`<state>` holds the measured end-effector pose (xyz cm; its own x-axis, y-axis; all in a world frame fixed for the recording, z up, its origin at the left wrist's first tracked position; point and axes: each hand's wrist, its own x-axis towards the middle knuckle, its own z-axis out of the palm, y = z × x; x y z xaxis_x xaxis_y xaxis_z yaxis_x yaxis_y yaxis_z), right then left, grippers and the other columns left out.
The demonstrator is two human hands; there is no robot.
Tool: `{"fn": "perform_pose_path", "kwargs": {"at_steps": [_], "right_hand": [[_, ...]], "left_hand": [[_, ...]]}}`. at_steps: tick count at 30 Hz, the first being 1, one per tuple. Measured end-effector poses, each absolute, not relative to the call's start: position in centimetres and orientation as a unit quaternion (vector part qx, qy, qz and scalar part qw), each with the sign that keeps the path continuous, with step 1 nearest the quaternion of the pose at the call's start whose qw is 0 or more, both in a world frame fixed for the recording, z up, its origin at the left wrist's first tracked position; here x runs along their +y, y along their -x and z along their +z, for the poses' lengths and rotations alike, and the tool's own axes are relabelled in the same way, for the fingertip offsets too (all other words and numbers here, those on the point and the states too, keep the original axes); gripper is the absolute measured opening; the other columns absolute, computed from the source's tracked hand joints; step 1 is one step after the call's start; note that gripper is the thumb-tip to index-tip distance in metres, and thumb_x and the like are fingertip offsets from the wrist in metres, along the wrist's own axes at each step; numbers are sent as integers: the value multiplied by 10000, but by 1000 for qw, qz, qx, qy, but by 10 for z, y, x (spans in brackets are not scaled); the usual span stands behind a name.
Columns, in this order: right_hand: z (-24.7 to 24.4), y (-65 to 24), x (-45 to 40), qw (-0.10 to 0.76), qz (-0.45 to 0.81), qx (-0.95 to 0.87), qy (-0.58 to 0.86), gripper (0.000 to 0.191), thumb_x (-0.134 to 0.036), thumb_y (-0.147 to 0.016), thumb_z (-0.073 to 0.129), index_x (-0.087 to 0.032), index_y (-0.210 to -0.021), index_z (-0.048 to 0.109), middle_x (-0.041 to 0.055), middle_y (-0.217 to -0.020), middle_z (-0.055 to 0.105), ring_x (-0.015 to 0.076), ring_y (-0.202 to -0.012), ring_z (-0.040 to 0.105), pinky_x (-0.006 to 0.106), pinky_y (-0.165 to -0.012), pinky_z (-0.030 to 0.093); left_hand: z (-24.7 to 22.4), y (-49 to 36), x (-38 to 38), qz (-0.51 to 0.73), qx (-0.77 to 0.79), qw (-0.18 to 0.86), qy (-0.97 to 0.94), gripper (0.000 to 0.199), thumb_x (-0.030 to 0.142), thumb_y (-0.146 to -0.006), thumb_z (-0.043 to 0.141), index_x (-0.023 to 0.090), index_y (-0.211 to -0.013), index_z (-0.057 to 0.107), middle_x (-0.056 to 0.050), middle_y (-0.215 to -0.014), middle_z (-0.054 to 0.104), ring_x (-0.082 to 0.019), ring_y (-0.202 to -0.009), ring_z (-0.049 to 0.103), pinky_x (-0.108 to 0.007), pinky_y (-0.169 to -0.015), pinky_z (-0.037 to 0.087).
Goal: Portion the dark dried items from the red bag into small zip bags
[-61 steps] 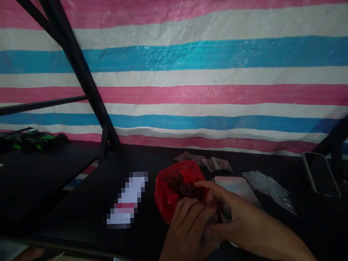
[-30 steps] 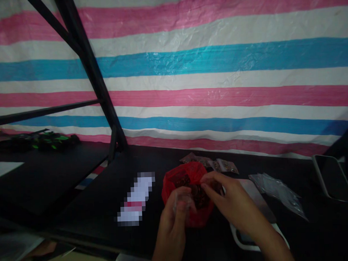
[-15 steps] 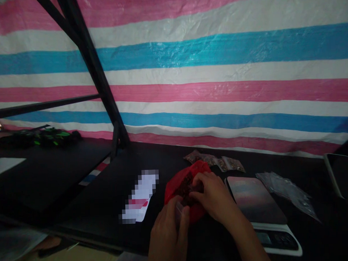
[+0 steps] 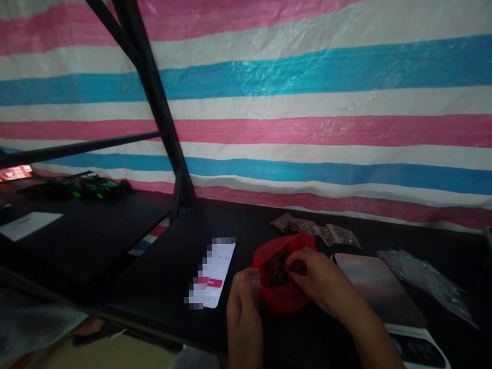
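Note:
A red plastic bag [image 4: 288, 302] stands with its mouth wide, showing small dark brown pieces [image 4: 276, 267] that I cannot identify. My left hand [image 4: 243, 314] is closed on a small clear zip bag [image 4: 255, 285] at the red bag's left rim. Over the right side of the mouth, my right hand [image 4: 324, 281] has thumb and fingers pinched around some dark brown pieces. A flat kitchen scale [image 4: 379, 287] lies just right of my right hand, its front partly covered by my forearm.
Several small filled zip bags [image 4: 340, 235] lie behind the red bag. Flat clear bags [image 4: 429, 280] are right of the scale. A lit phone [image 4: 222, 269] lies to the left. A black metal frame [image 4: 156, 96] and a second table [image 4: 110, 221] stand farther left.
The view has turned left, so things sit farther right. My left hand has drawn back from the red bag's contents with the zip bag, and my right fingers have lifted toward the right rim.

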<state>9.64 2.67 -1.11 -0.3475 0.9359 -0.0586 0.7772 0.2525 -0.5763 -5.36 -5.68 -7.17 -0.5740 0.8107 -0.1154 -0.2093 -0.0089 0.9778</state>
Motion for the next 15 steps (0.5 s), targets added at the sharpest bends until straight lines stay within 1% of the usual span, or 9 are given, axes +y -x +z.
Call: {"fn": "perform_pose_path", "kwargs": {"at_steps": [3, 6, 8, 11, 13, 15], "right_hand": [[-5, -101, 20, 121, 258, -775, 563, 221, -114, -875, 698, -234, -1046, 772, 73, -1140, 803, 270, -1067, 738, 358, -870, 490], [-3, -101, 15, 110, 272, -771, 565, 206, -136, -836, 733, -246, -1008, 763, 59, -1046, 813, 267, -985, 746, 337, -768, 465], [-4, -99, 14, 128, 314, -759, 555, 187, -133, -823, 726, -242, -971, 757, 40, -971, 814, 242, -921, 747, 312, -719, 456], [-6, -96, 13, 169, 414, -737, 507, 169, -113, -836, 674, -206, -955, 748, 32, -933, 810, 201, -852, 745, 282, -691, 477], [-7, -96, 12, 181, 473, -722, 472, 168, -125, -868, 646, -184, -989, 747, 40, -946, 812, 188, -834, 746, 272, -683, 494], [-6, -98, 12, 190, 504, -709, 455, 149, -174, -901, 654, -180, -1016, 748, 44, -966, 812, 185, -848, 747, 267, -687, 505]], "left_hand": [[-76, 49, -54, 678, 582, 374, -250, 723, 857, -886, 541, 181, -1028, 752, -106, -1009, 779, -291, -974, 750, -421, -875, 611], [-78, 44, -50, 710, 549, 373, -236, 655, 807, -918, 556, 186, -1004, 748, -81, -947, 768, -259, -897, 739, -391, -826, 607], [-76, 41, -47, 738, 517, 376, -213, 623, 799, -873, 622, 191, -951, 735, -58, -879, 750, -243, -829, 726, -367, -762, 606], [-69, 38, -41, 771, 483, 364, -201, 631, 822, -794, 677, 198, -887, 706, -35, -830, 720, -218, -752, 698, -337, -681, 591], [-63, 37, -38, 785, 480, 336, -199, 631, 833, -784, 672, 208, -874, 687, -16, -817, 696, -194, -736, 671, -309, -672, 573], [-59, 34, -35, 795, 486, 306, -195, 616, 828, -794, 657, 218, -877, 674, 1, -805, 673, -175, -734, 644, -284, -671, 551]]}}
